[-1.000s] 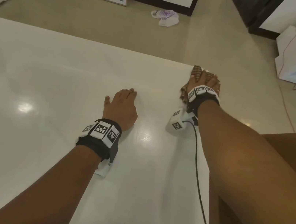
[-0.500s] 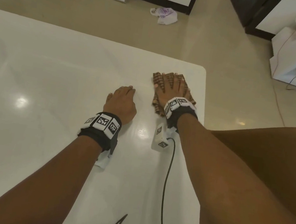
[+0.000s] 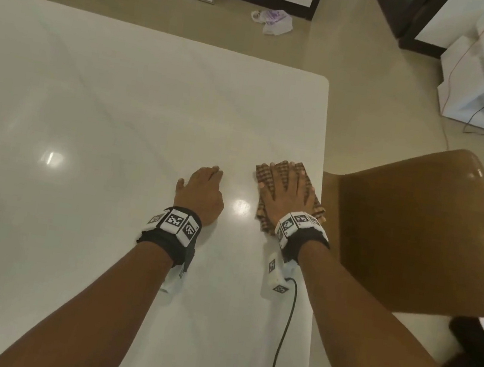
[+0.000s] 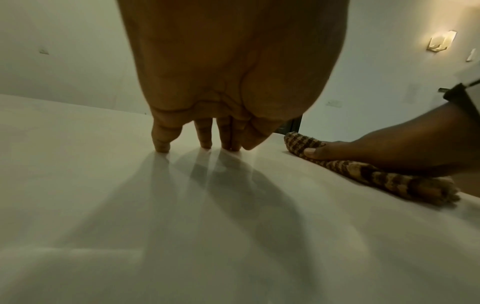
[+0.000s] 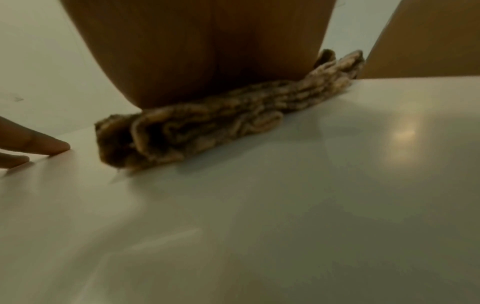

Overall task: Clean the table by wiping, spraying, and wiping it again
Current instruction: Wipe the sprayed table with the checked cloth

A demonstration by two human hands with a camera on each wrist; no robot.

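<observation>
We have the checked cloth flat on the white counter, right of centre in the head view and close beside the counter's right edge, with the brown chair just past that edge. Our right hand lies on top of it, its grip spread, fingers straight and pressing down, with nothing pinched. Our left hand rests beside it, apart from the cloth; its grip is relaxed, fingertips touching the bare counter and holding nothing.

The cloth is folded into a rough oblong. Its long axis runs from lower right to upper left of the head frame, roughly in line with our forearm, and its far end points toward the counter's far right corner.

The main risk, as we judge it, is the edge: a stroke drifting right could carry the cloth's overhanging corner off the counter and drag it out from under the palm. The right wrist view shows loose bunched folds at the near end; these could roll under and leave streaks. No spray bottle is in view.
</observation>
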